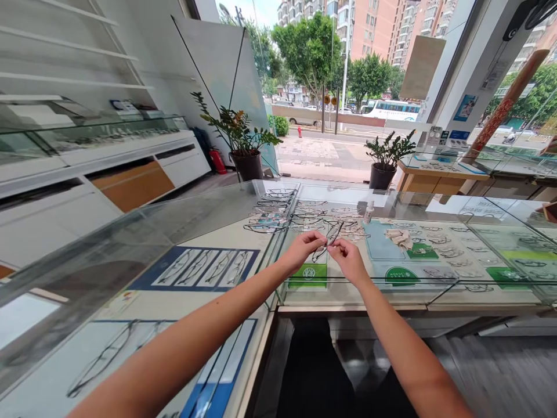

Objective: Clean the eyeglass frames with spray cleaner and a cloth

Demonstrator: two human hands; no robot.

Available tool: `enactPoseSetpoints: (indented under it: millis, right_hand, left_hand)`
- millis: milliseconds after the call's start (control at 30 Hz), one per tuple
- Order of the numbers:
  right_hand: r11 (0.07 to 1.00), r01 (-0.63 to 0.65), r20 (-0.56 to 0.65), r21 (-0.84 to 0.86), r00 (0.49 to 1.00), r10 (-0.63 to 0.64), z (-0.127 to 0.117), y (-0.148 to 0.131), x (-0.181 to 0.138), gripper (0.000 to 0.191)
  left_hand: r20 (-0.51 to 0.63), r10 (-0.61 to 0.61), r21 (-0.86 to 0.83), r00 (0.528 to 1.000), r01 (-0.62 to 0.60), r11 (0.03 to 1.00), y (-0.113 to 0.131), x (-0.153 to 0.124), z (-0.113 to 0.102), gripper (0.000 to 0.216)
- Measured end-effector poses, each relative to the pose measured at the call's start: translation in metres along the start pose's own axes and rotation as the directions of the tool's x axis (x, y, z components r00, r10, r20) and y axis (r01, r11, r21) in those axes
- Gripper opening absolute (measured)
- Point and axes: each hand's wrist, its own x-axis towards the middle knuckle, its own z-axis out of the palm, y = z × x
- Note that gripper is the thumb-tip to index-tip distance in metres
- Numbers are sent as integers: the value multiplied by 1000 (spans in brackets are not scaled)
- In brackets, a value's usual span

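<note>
Pinching 1 pair of glasses [334, 234] above the counter [369, 298], the left hand [303, 252] and right hand [349, 259] each have their fingers [315, 236] closed on it. Beyond lie more frames [276, 204]; rightward, a bottle [369, 212] and a cloth [399, 237].

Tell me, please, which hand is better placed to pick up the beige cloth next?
Probably the right hand: the beige cloth lies to its right, while the left hand would have to reach past it. Both hold the eyeglasses, so the right would first let go.
</note>
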Motion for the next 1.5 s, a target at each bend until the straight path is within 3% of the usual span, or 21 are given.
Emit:
enactPoseSetpoints:
  millis: [133,433,533,700,900,1000,1200,1367,1500]
  right_hand:
    - [1000,-5,-47,-2,999,5,-3,-1,-1,37]
    - [999,3,-133,36,991,2,-5,-1,-3,36]
    - [999,5,-165,45,986,3,-4,0,-3,34]
    - [993,-41,-284,109,956,70,-5,3,0,36]
    - [994,-59,-132,93,989,71,-1,2,2,39]
    - [996,-54,-116,72,991,62,-1,0,-1,40]
    - [995,-48,-219,89,973,66,-3,2,-3,34]
    - [988,-51,-340,145,935,98,-4,7,1,32]
    - [991,-72,-287,112,953,102,-3,6,-1,36]
  left_hand:
    - [83,36,66,996,-42,997,-1,2,0,35]
    - [270,-50,70,961,32,997,2,2,-7,41]
    - [255,-40,60,966,25,998,2,1,-9,42]
    - [118,-16,14,993,14,1000,-1,4,-14,46]
    - [237,-47,25,970,42,999,-1,4,-17,39]
    - [260,-70,12,963,69,998,-1,4,-16,40]
    - [126,-113,-88,986,124,988,0,4,-17,47]
    - [-24,-111,-253,994,101,962,2,8,-23,48]
    - [-54,-86,-248,995,70,966,2,7,-22,48]
